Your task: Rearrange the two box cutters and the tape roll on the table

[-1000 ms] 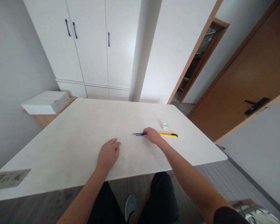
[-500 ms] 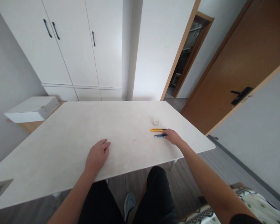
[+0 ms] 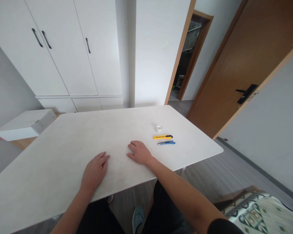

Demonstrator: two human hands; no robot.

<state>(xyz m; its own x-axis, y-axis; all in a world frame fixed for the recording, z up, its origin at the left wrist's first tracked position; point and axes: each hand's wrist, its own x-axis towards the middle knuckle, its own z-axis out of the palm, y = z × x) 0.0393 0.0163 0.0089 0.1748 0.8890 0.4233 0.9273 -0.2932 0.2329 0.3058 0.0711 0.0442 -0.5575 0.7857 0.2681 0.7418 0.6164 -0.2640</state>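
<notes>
My left hand (image 3: pixel 95 170) rests on the white table (image 3: pixel 70 146), its fingers stretched forward and nothing in them. To its right, my right hand (image 3: pixel 139 152) lies on the same tabletop with the fingers spread and holding nothing. Just right of that hand is a slim blue tool (image 3: pixel 166 142) with a dark middle and a silvery tip; its exact kind is too small to tell. Behind it lies a yellow utility knife (image 3: pixel 162 137) with a black end. A small clear ring, like a roll of tape (image 3: pixel 158 128), sits farther back. Neither hand touches these three things.
A white box (image 3: pixel 26 123) stands on a wooden surface beyond the table's left side. White cabinets (image 3: pixel 75 65) line the back, and a brown door (image 3: pixel 234 65) stands at the right. A patterned cloth (image 3: pixel 258 214) covers something at lower right.
My right hand has let go of the blue tool and moved left across the table, closer to my left hand. The view has shifted slightly; my left hand stays on the table.
</notes>
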